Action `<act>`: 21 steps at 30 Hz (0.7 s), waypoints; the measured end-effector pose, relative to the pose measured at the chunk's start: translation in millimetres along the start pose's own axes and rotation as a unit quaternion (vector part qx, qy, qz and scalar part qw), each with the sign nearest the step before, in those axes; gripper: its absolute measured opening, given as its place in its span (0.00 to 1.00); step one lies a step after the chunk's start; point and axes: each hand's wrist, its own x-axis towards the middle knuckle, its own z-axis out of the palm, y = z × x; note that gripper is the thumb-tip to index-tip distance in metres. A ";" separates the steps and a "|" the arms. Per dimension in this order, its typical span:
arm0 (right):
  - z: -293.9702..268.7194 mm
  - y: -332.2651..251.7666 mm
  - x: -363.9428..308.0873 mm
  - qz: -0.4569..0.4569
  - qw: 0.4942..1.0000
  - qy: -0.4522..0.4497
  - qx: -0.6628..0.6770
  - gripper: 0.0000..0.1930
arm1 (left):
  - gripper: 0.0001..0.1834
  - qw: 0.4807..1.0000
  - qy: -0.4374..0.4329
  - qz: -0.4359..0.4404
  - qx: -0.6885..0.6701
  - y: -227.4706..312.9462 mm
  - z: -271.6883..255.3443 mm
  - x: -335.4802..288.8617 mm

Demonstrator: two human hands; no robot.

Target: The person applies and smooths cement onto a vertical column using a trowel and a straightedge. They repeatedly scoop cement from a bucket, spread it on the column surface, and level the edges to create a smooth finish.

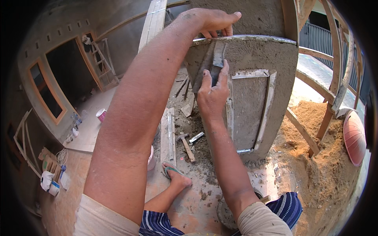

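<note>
Right hand (212, 92) gripping a trowel (212, 63) flat against a grey plastered pillar (256, 55), long axis near upright, blade tilting slightly up and to the right. Left hand (210, 21) curled over a metal strip (252, 38) running crosswise along the pillar. Below on the floor (181, 204), a hammer (186, 144); a sand heap (327, 173) to the right.

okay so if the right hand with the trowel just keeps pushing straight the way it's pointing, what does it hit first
The right hand points its trowel up the plastered column. Going straight on, it would probably first meet the metal straightedge that the left hand holds across the column, though depth is hard to judge here.
</note>
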 end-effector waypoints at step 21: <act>-98.9 8.9 60.2 -0.131 0.961 -0.229 -0.086 0.23 | 0.48 0.999 -0.012 -0.017 -0.032 -1.7 4.2 12.2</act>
